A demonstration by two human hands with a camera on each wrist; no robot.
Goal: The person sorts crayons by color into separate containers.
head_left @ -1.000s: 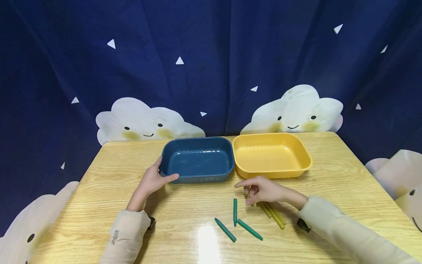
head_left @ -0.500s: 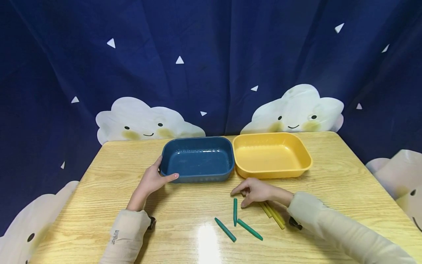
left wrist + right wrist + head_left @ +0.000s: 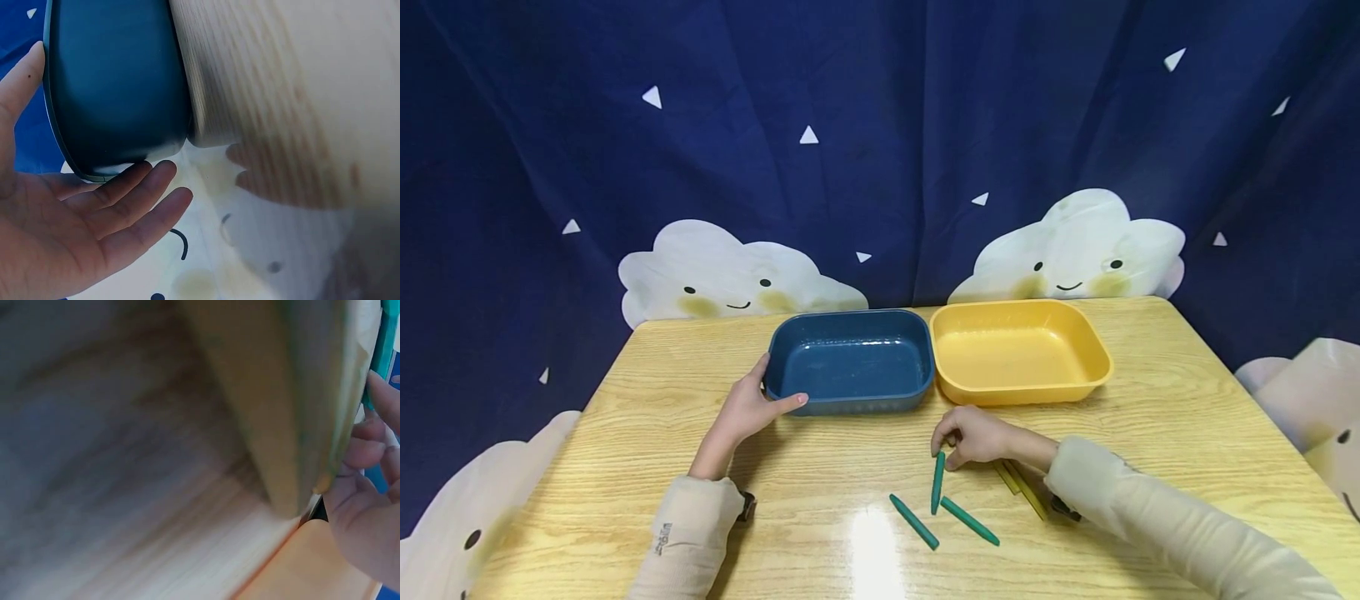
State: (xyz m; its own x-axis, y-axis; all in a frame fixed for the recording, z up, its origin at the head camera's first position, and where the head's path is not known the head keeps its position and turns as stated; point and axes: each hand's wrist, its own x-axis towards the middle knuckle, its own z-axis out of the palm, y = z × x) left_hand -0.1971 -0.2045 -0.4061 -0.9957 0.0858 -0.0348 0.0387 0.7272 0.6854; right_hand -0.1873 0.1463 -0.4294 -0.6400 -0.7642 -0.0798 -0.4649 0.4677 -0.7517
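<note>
My left hand rests at the near left corner of a dark blue plastic bin, thumb along the front wall, fingers against the left end. In the left wrist view the fingers of that hand lie fairly straight along the blue bin. With thumb and forefinger, my right hand pinches the far end of a green crayon, whose near end is low at the table. Two more green crayons lie nearby. Yellow crayons lie partly hidden under the right wrist.
A yellow bin stands right beside the blue one, near the back of the wooden table. Behind the table hangs a dark blue curtain with white clouds. Yellow crayons loom large and blurred in the right wrist view.
My right hand has moved left to the upright-lying green crayon and closed thumb and forefinger on its far end, and the crayon has turned slightly. My left hand stays put.
</note>
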